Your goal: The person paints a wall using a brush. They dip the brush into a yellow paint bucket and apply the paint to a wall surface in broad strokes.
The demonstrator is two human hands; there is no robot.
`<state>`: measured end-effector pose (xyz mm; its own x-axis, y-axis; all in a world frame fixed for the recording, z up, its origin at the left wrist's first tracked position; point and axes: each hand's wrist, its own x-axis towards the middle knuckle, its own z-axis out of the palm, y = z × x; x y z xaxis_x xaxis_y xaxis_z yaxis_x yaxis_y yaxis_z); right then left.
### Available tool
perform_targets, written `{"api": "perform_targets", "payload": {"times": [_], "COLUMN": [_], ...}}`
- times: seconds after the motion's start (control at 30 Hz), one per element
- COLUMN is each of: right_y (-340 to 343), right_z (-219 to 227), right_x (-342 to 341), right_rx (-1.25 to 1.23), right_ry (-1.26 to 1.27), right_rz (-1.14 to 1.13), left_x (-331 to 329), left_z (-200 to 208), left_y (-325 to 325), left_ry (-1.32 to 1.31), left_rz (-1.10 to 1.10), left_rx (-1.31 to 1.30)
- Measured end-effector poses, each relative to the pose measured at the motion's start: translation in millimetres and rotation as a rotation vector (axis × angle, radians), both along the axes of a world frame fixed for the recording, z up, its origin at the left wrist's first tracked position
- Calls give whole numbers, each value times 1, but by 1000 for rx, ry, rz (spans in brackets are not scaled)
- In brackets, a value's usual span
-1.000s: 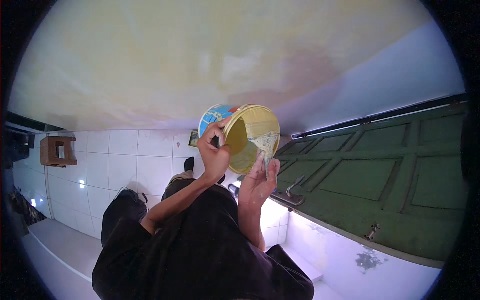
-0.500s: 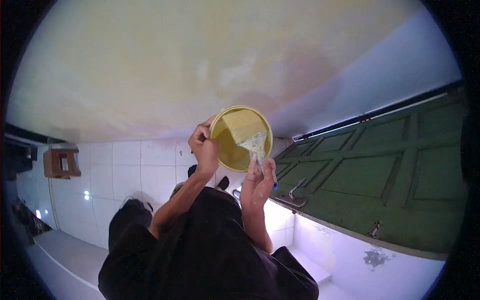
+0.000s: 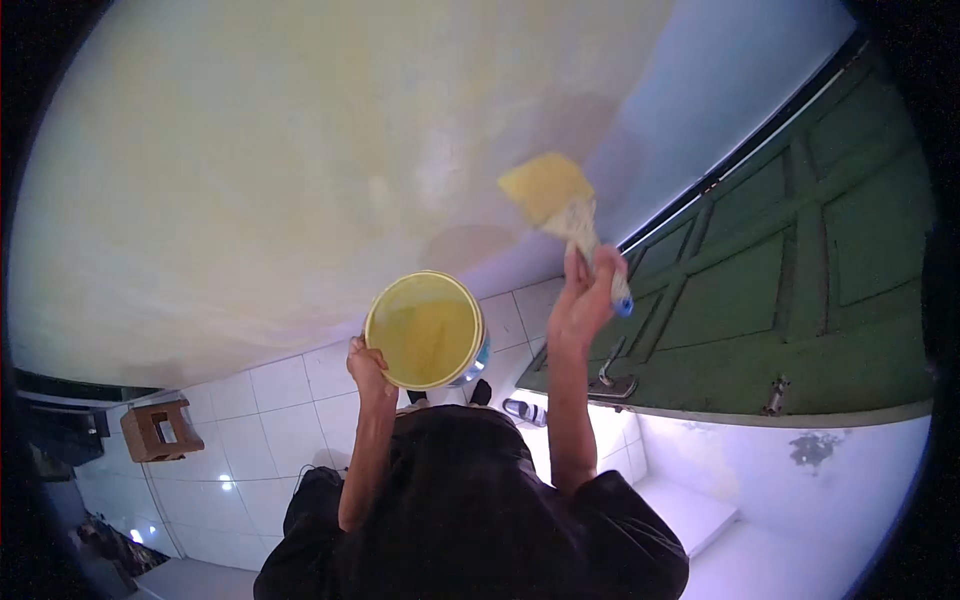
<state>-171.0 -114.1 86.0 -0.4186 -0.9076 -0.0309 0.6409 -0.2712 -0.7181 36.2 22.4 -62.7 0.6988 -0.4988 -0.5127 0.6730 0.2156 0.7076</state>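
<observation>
Overhead, the right hand [image 3: 582, 305] wraps its fingers around a paintbrush [image 3: 562, 205], bristles loaded yellow against the wall [image 3: 250, 180]. The left hand [image 3: 368, 368] grips a paint bucket [image 3: 425, 330] of yellow paint, beside the green door [image 3: 800, 270].

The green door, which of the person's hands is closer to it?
Right. The right hand, gripping the paintbrush, is up beside the green door. The left hand holds the yellow paint bucket, farther from it.
</observation>
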Motion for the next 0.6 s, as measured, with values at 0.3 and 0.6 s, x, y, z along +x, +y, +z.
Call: {"api": "perform_targets", "payload": {"times": [0.3,0.6], "right_y": [-102,-121], "right_z": [109,-23], "right_x": [32,59], "right_rx": [-450,-215], "right_ry": [-68,-77], "right_rz": [-41,-14], "left_x": [13,20], "left_z": [24,21], "left_y": [27,39], "left_ry": [-34,-42], "left_rz": [35,88], "left_rx": [1,22]}}
